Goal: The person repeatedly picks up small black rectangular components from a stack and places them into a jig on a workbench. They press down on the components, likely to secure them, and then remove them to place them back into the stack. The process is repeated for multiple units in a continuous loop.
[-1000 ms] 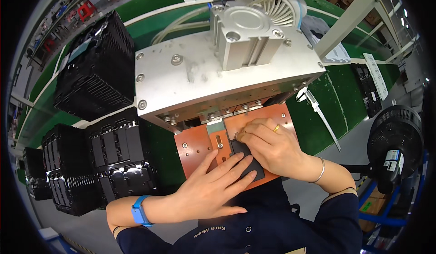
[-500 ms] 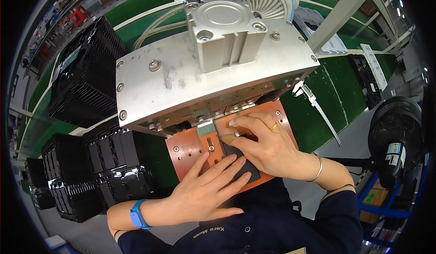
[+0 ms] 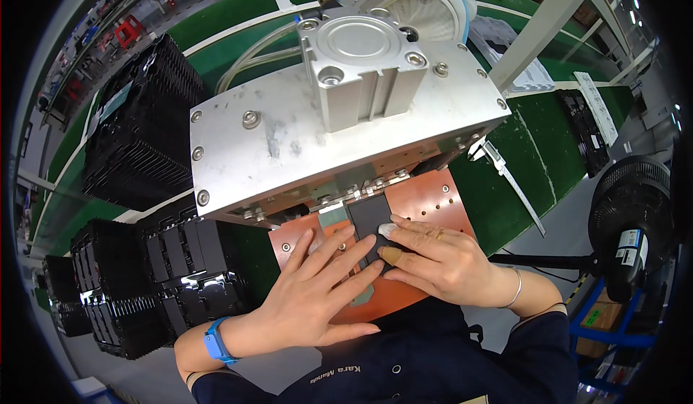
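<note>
A flat, dark grey rectangular piece (image 3: 369, 215) lies on an orange-brown plate (image 3: 433, 209), its far end at the front of a silver metal press (image 3: 289, 137). My left hand (image 3: 310, 296) is flat with fingers spread, and its fingertips rest along the left side of the dark piece. At the piece's right edge, my right hand (image 3: 444, 263) has its fingers bent and drawn together, closed against it. One of those fingertips has something white on it, another a tan cover. A pale green patch (image 3: 333, 216) shows left of the dark piece.
Stacks of black trays (image 3: 144, 122) stand at the left, with more black trays (image 3: 191, 259) nearer me. On the green tabletop (image 3: 534, 151) to the right lies a caliper (image 3: 509, 176). A black fan (image 3: 628, 216) stands far right. A second, pale fan (image 3: 411, 14) is behind the press.
My right hand has drawn back toward me along the dark piece, uncovering its far part. The dark piece now sits farther toward the press. My left hand remains spread beside it.
</note>
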`<state>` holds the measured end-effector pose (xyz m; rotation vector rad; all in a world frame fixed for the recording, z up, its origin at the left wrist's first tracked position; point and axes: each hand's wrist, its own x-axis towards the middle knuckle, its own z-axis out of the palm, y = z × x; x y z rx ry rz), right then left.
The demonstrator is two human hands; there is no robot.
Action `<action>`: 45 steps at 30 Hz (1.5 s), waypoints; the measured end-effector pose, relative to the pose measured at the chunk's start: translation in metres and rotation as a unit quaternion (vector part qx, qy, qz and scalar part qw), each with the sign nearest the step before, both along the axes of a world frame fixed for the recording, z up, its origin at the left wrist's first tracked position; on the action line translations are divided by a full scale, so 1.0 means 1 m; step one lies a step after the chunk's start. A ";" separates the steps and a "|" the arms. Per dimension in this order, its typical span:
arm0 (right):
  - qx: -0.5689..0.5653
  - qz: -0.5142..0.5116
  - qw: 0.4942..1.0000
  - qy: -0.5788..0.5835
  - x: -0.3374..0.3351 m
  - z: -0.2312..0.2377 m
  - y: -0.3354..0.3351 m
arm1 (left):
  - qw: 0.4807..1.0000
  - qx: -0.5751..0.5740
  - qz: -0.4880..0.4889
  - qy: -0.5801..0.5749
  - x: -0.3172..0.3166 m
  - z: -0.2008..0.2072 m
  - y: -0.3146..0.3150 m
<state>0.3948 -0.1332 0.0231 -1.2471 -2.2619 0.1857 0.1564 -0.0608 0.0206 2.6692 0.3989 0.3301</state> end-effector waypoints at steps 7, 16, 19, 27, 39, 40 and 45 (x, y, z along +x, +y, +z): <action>-0.001 0.007 1.000 -0.009 0.001 0.003 0.007 | 1.000 -0.016 0.000 0.016 0.001 0.000 0.002; -0.056 -0.006 0.998 0.009 -0.004 0.008 0.003 | 1.000 -0.012 0.002 0.013 0.002 0.000 0.002; -0.190 0.000 0.977 0.098 -0.008 0.018 -0.002 | 1.000 -0.010 -0.004 0.011 0.001 -0.002 0.002; -0.425 -0.076 0.707 0.561 0.006 0.025 0.014 | 0.997 0.010 -0.017 -0.068 0.002 0.004 0.005; -0.378 0.003 0.789 0.484 -0.029 0.018 0.011 | 0.750 -0.573 0.198 -0.264 -0.011 0.016 -0.018; -0.363 0.021 0.808 0.465 -0.041 0.020 0.016 | 0.741 -0.567 0.218 -0.286 -0.024 0.015 -0.023; -0.219 0.152 0.940 0.214 -0.093 0.036 0.046 | 0.765 -0.213 0.465 -0.391 -0.110 -0.006 -0.043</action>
